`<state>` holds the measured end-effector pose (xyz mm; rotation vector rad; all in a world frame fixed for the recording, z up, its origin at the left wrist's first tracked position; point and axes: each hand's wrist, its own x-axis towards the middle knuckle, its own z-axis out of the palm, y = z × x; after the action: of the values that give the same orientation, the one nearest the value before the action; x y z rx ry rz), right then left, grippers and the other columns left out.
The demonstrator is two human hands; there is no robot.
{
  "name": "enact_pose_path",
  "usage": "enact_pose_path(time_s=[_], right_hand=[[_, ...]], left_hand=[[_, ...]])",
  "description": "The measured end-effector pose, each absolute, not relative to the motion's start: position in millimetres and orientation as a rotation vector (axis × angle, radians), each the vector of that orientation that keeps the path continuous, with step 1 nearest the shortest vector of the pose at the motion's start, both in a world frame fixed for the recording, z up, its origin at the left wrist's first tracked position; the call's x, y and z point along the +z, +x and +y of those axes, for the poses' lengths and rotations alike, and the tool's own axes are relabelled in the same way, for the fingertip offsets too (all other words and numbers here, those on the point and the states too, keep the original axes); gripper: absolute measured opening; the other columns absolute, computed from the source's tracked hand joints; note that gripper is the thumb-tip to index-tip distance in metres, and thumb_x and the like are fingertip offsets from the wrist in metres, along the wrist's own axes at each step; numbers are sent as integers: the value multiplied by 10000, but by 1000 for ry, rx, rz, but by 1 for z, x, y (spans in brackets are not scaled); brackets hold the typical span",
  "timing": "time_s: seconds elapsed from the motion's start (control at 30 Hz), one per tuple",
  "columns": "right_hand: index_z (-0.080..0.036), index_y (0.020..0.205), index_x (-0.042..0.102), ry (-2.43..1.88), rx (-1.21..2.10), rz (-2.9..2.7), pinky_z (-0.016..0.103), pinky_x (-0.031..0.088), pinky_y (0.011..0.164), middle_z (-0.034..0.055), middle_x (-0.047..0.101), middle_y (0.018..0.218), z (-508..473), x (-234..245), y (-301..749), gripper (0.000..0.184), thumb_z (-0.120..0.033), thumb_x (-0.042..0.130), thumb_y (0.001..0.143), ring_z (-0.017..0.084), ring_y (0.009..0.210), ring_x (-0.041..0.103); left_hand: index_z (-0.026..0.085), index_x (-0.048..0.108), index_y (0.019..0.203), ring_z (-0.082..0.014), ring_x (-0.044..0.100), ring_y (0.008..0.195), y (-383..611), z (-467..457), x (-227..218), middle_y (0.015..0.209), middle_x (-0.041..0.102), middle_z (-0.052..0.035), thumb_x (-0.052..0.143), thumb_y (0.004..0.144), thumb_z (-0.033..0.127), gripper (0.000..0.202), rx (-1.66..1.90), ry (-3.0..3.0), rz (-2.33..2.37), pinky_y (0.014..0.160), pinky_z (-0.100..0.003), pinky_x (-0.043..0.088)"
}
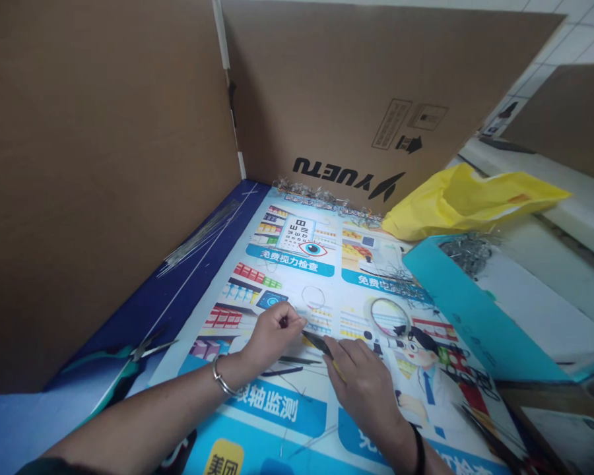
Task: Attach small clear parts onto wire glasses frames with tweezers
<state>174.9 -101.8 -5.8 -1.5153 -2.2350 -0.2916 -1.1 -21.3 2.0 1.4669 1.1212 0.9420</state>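
Note:
My left hand [272, 336], a silver bangle on its wrist, is closed in a pinch on a thin wire bent into a ring [313, 297] above the printed poster [287, 264] that covers the table. My right hand [363, 379], with a dark band on the wrist, grips a dark slim tool [317, 342] whose tip meets the wire right beside the left fingertips. Both hands rest low on the poster, almost touching each other.
Brown cardboard walls [103, 165] stand on the left and at the back. Finished wire pieces [327, 198] line the back wall; straight wires [202, 234] lie left. Green-handled pliers [143, 349] lie at left, a yellow bag [455, 198] and a teal board [455, 297] with wire scraps at right.

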Motion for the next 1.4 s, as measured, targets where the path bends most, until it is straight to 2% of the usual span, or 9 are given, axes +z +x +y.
enact_pose_path(time_s=[0.83,1.03,1.4], right_hand=[[-121,1030,612,-1561,-286,-2266,323,392,701,83,620,820,-102,-8,179,207,-180,488,875,208,782,527],[-116,1018,619,-1570,-314,-2270,323,401,708,85,617,808,-101,-9,181,200,-174,495,873,209,786,529],[-137,1006,618,-1560,-340,-2226,326,417,735,79,618,798,-101,-8,180,202,-215,465,899,199,786,548]], left_hand=[[176,487,599,-111,447,592,-2,-24,3,611,477,30,557,774,216,193,908,1666,1094,576,-227,365],[180,567,690,-127,516,656,-2,-21,0,680,565,14,547,784,218,104,813,1704,1051,615,-231,393],[191,513,662,-121,551,481,1,-19,-2,512,602,35,579,758,286,150,781,1238,1031,520,-230,434]])
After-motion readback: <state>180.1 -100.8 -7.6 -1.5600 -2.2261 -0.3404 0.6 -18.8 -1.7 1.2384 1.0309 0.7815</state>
